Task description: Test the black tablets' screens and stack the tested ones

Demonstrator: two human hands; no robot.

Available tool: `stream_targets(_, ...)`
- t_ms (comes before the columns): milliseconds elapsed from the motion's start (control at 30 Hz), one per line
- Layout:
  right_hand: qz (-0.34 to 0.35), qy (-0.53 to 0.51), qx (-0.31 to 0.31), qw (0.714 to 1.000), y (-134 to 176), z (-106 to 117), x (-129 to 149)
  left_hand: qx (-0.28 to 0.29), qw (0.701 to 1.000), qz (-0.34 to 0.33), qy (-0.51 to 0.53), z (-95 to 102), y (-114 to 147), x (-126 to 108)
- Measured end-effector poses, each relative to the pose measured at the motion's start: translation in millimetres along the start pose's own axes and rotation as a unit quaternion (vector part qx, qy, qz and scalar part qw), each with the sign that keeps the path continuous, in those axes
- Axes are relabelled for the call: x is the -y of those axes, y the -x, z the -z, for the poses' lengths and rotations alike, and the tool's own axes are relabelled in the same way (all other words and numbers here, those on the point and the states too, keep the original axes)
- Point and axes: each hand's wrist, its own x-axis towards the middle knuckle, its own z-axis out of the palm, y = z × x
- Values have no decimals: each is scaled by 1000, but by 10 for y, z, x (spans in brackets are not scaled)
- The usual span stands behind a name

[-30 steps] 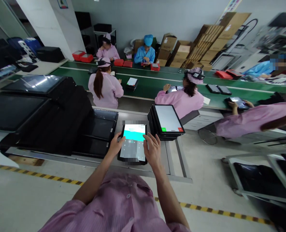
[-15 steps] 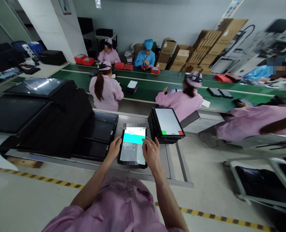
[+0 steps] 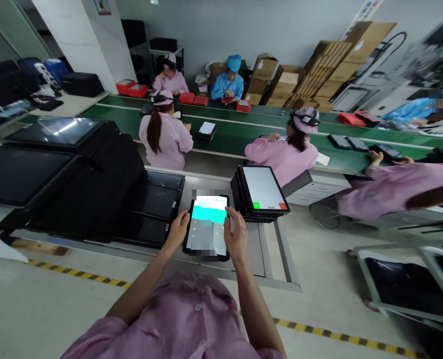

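Observation:
A black-framed tablet (image 3: 206, 234) with a lit screen lies in front of me, showing a keypad below a cyan band. Its left edge is gripped by my left hand (image 3: 178, 230), thumb on the frame. My right hand (image 3: 237, 233) hovers at the tablet's right side with fingers apart, the index finger near the upper right of the screen. To the right rises a stack of tablets (image 3: 263, 189), the top one lit white with green and red corners. Dark tablets (image 3: 157, 199) lie left of my left hand.
Black padded material (image 3: 109, 184) with large dark panels covers the left of the cart. Beyond it runs a green conveyor table (image 3: 229, 139) where several co-workers sit. A wheeled rack (image 3: 404, 284) stands at the right. Striped tape (image 3: 319, 331) marks the floor.
My right index finger has moved up and off the screen's keypad area. The view has shifted slightly. At the far right, a co-worker's hands now hold a dark device over the conveyor.

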Motion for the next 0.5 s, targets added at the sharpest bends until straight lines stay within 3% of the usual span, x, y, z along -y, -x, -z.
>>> stream_targets(500, -33, -25, 23, 999, -164, -97, 16, 0, 1000, -6, 21, -22, -17, 30)
